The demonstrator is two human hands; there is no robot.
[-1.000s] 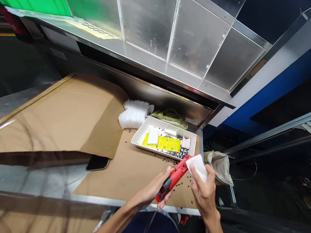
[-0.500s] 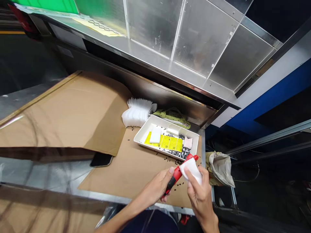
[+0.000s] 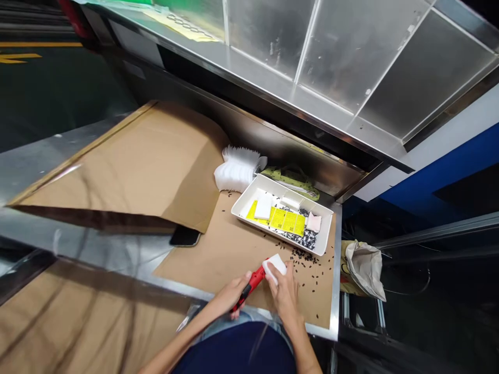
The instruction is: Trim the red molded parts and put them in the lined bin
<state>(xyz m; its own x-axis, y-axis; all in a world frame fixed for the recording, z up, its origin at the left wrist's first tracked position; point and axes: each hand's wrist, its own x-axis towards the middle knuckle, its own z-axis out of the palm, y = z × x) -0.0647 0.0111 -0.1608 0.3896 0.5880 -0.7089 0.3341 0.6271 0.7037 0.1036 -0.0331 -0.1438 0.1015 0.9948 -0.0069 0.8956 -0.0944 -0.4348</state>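
My left hand is wrapped round the handle of a red and black hand tool, low over the cardboard sheet. My right hand grips a small white block and presses it against the tool's front end. Both hands are close to the bench's front edge. Small black bits lie scattered on the cardboard just right of the hands.
A white tray behind the hands holds yellow labels, white pieces and dark small parts. A stack of white pads sits at its left. A large folded cardboard covers a black phone. A crumpled bag hangs off the right edge.
Both hands with the tool and white block have drawn down and left toward the bench's front edge. The camera has tilted, so the tray now sits farther from the hands.
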